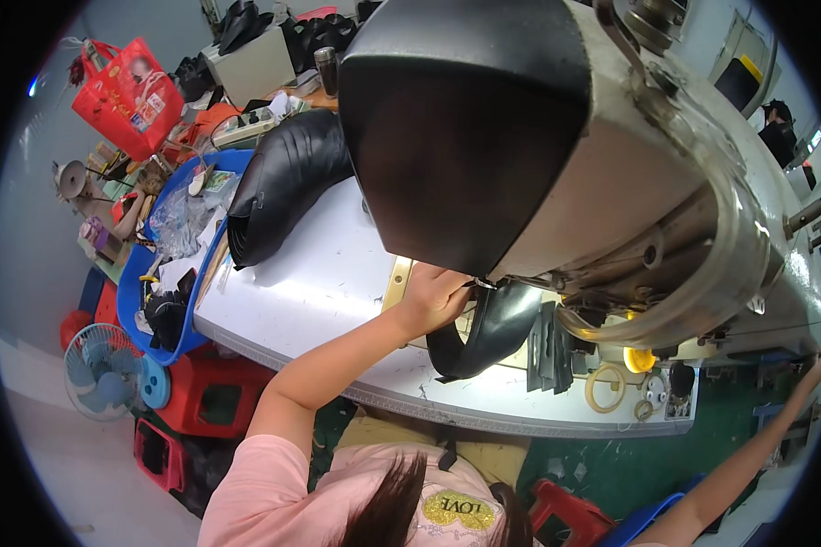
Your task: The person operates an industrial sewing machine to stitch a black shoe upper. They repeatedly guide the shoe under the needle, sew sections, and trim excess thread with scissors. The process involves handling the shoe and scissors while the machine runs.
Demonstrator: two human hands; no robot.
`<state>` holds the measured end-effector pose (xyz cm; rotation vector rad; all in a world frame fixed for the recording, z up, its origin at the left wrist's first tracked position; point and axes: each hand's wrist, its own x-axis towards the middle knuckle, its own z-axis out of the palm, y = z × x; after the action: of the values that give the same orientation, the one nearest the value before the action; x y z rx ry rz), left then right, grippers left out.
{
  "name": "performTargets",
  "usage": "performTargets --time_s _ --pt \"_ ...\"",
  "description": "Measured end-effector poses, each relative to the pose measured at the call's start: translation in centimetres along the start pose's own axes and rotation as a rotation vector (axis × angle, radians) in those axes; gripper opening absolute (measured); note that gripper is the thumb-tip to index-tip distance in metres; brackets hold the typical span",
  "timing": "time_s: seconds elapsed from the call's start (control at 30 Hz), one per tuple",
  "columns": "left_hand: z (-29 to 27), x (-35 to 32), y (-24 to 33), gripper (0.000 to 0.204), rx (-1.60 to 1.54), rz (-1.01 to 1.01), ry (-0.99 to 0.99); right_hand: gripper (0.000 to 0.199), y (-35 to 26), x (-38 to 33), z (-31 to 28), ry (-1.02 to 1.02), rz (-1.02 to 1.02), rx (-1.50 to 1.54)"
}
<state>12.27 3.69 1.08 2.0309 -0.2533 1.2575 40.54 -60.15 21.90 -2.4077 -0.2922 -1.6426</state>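
Observation:
My left hand [436,294] lies on the grey sewing table [319,273], right under the head of a big grey and black sewing machine [538,137]. Its fingers pinch the edge of a curved black leather piece [494,330] close to the needle area. The piece bends down toward the table's front edge. My right arm stretches out to the lower right, and my right hand [817,366] reaches the machine's far right end at the picture's rim. There it is too small and dark to show its fingers.
A stack of curved black leather pieces [283,182] lies at the table's back left. A blue basket [169,283] of scraps and bags stands to its left, above red stools [212,394] and a small fan [100,369]. Tape rings [607,385] lie at the right.

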Motion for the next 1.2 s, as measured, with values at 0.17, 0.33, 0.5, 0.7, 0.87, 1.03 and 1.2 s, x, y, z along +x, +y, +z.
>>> performTargets --time_s 0.17,0.33,0.5,0.7,0.87,1.03,1.2 --pt "-0.2 0.4 0.5 0.022 0.098 0.093 0.0 0.041 10.1 -8.0 6.5 -0.118 0.393 0.476" --pt "-0.5 1.1 0.8 0.011 0.115 0.117 0.034 0.042 6.1 -15.0 9.0 0.094 0.342 0.618" --pt "-0.2 0.3 0.6 0.02 0.066 0.1 0.002 0.04 2.2 -6.0 0.8 -0.035 -0.064 -0.095" --pt "-0.5 0.9 0.8 0.016 0.1 0.124 0.021 0.031 1.8 -8.3 4.5 -0.007 0.492 0.522" --pt "-0.6 1.2 1.1 0.009 0.113 0.094 0.022 0.025 -13.1 -16.1 0.5 -0.044 0.447 0.437" --pt "-0.7 0.8 0.9 0.019 0.11 0.108 -0.009 0.012 -25.0 -20.4 -3.8 -0.219 0.035 0.653" --pt "-0.2 0.3 0.0 0.019 0.063 0.091 0.017 0.019 -31.8 -21.4 -4.7 -0.325 -0.074 0.438"
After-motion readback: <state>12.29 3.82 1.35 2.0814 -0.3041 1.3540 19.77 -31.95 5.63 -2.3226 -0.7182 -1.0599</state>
